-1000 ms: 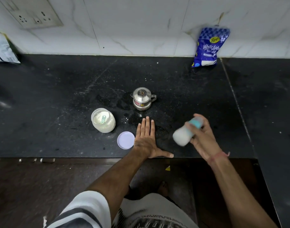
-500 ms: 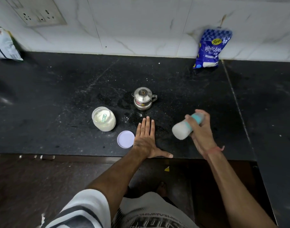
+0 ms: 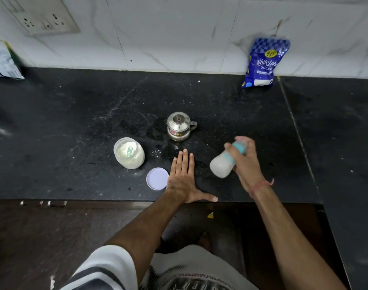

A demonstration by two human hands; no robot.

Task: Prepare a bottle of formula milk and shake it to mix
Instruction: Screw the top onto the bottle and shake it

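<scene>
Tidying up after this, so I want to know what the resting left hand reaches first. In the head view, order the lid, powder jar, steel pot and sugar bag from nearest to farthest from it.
From the left hand, flat on the counter:
1. Lid, just beside it on its left.
2. Steel pot, ahead of the fingertips.
3. Powder jar, farther left, open; close to the pot's rank.
4. Sugar bag, far back right against the wall.

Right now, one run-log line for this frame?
phase: shaking | right hand: grips milk bottle, tilted, off counter | left hand: flat on counter | powder jar: open, lid beside
</scene>
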